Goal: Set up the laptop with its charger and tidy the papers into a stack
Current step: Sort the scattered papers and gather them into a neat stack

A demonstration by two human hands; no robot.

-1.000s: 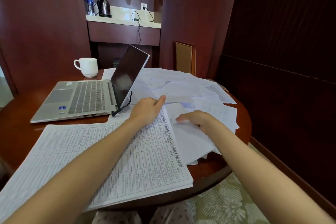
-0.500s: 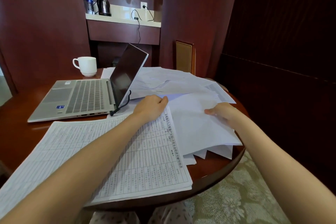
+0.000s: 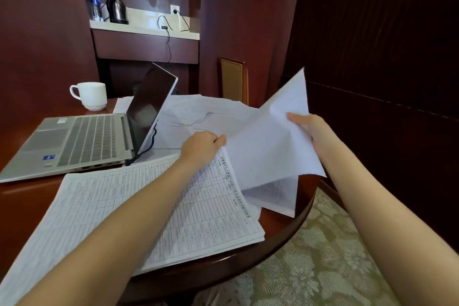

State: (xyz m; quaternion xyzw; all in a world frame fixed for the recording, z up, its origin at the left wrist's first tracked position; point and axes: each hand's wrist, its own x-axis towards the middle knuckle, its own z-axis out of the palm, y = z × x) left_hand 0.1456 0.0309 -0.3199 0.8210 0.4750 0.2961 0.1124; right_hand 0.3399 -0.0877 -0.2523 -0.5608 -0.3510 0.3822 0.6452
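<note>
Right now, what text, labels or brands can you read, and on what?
No text is legible enough to quote.
Printed table stack: Chinese heading along its right edge, blurred; cells too small.
Laptop: blue sticker and white label, unreadable.
Water bottle: label unreadable.
Lifted sheets: faint print, unreadable.

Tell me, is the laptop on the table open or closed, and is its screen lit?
Open: the laptop has its lid raised off the keyboard. The screen is dark, showing no picture.

Glossy wood table (image 3: 285, 233); matt paper sheets (image 3: 268, 146) (creased); brushed-metal laptop (image 3: 74, 144).
</note>
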